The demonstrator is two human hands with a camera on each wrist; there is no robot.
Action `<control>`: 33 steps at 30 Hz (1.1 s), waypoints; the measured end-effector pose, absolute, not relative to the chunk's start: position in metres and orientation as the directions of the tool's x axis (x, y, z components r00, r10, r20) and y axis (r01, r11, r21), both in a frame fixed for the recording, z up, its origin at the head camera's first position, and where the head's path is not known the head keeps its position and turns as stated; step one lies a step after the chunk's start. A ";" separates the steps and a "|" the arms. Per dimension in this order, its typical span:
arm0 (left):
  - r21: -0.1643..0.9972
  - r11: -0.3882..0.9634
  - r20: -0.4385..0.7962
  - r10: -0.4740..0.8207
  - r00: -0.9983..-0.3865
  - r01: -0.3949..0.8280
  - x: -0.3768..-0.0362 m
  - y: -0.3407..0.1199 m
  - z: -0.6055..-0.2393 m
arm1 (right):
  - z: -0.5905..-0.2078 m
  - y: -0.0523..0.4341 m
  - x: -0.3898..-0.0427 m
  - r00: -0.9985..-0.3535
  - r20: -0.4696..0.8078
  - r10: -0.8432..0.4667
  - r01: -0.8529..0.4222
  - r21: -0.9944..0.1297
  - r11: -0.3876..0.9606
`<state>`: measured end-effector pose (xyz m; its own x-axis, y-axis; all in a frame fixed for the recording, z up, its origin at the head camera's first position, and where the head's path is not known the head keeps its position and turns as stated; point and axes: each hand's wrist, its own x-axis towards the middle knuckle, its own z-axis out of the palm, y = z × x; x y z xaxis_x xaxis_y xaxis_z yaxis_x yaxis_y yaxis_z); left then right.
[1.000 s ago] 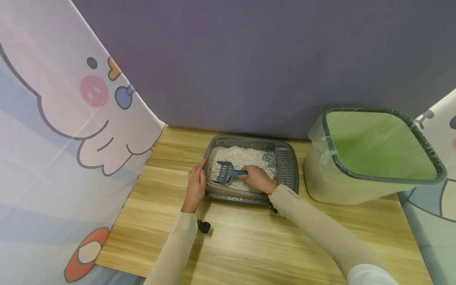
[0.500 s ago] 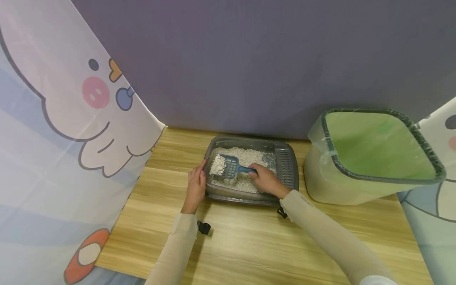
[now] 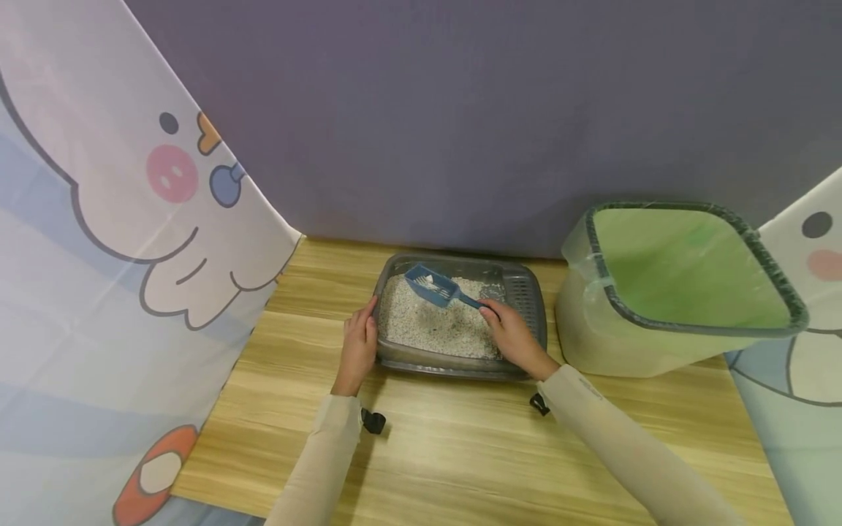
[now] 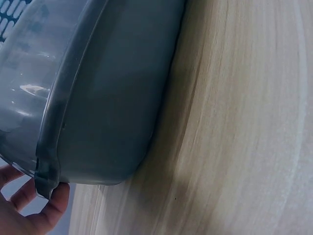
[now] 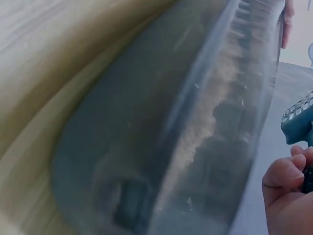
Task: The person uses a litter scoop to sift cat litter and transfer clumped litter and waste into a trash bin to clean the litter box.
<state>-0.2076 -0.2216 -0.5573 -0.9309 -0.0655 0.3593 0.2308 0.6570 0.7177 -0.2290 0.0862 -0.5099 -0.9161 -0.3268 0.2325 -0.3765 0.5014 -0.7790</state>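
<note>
A grey litter box (image 3: 454, 370) sits on the wooden table, its floor covered with pale granular litter (image 3: 421, 325). My left hand (image 3: 359, 347) grips the box at its left end; in the left wrist view, fingers (image 4: 55, 208) and thumb lie on either side of the rim. With my right hand (image 3: 514, 337) I hold a blue slotted litter scoop (image 3: 449, 291) by its handle. The scoop hovers over the litter, blade toward the back left, with some small whitish bits in it. Part of the scoop (image 5: 297, 128) shows at the right wrist view's edge.
To the right of the box stands a tall pale bin (image 3: 608, 340) with a dark rim and a translucent liner. A grey partition (image 3: 421, 124) rises behind the table (image 3: 447, 453), and printed cloth (image 3: 79, 351) hangs at the left.
The scoop was down in the litter, then came up heaped with it. Now it is higher and tilted, with little left in it. My right hand moved right; the left stayed on the box.
</note>
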 end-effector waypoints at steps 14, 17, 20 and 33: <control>0.707 0.648 0.417 -0.062 -0.907 0.281 -0.207 -0.223 -0.560 | -0.491 0.096 -0.215 -0.883 0.427 -0.197 -0.460 -0.698 0.549; 0.702 0.647 0.439 -0.064 -0.896 0.298 -0.206 -0.224 -0.561 | -0.485 0.097 -0.210 -0.878 0.442 -0.183 -0.464 -0.692 0.554; 0.697 0.647 0.451 -0.063 -0.890 0.308 -0.205 -0.224 -0.562 | -0.478 0.097 -0.205 -0.883 0.434 -0.180 -0.457 -0.701 0.548; 0.723 0.626 0.422 -0.065 -0.904 0.292 -0.203 -0.223 -0.558 | -0.414 0.121 -0.180 -0.819 0.562 -0.113 -0.523 -0.653 0.548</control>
<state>-0.2032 -0.2226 -0.5584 -0.9041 -0.0655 0.4224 0.2923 0.6262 0.7228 -0.1803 0.1206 -0.4142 -0.8193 -0.1133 0.5621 -0.5235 0.5477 -0.6527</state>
